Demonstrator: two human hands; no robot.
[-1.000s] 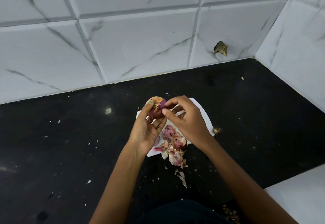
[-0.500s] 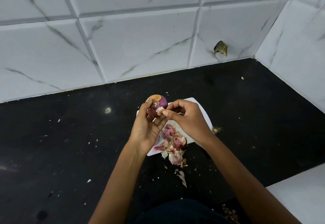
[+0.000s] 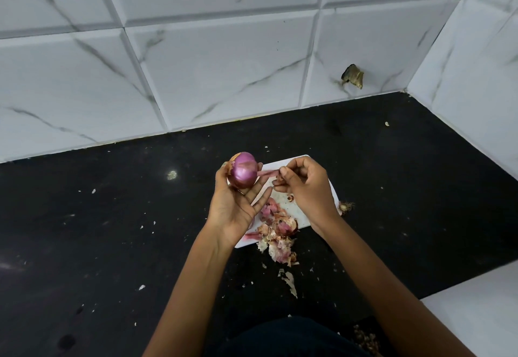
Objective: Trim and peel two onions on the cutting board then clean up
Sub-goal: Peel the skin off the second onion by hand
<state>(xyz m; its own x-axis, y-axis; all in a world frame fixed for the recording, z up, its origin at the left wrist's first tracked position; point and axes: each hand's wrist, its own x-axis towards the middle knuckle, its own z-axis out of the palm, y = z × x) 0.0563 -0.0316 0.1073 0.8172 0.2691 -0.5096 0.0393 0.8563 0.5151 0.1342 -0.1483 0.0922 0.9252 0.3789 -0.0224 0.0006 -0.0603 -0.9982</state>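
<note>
the left hand [image 3: 235,208] is raised above the tabletop [image 3: 98,230], palm up, and holds a purple onion [image 3: 242,170] at its fingertips. its grip is curled round the onion, thumb on the left side and fingers on the right. most of the onion shows smooth purple skin; a patch of dry tan skin remains on its upper left.

the right hand [image 3: 305,185] is just right of the onion. its grip is closed in a pinch on a strip of skin [image 3: 267,173]. the strip runs from the pinch to the right side of the onion and is attached there.

both hands are above the white cutting board [image 3: 297,211], which lies on the black tabletop. a pile of peels [image 3: 277,230] covers the near edge of the board and spills onto the tabletop in front of it. a cut root end [image 3: 345,207] lies on the tabletop, touching the right edge of the board. small white flakes are scattered over the tabletop.

a white marble-pattern tile wall [image 3: 196,62] stands behind the tabletop, with a brown scrap [image 3: 353,76] stuck on it at the right.
</note>
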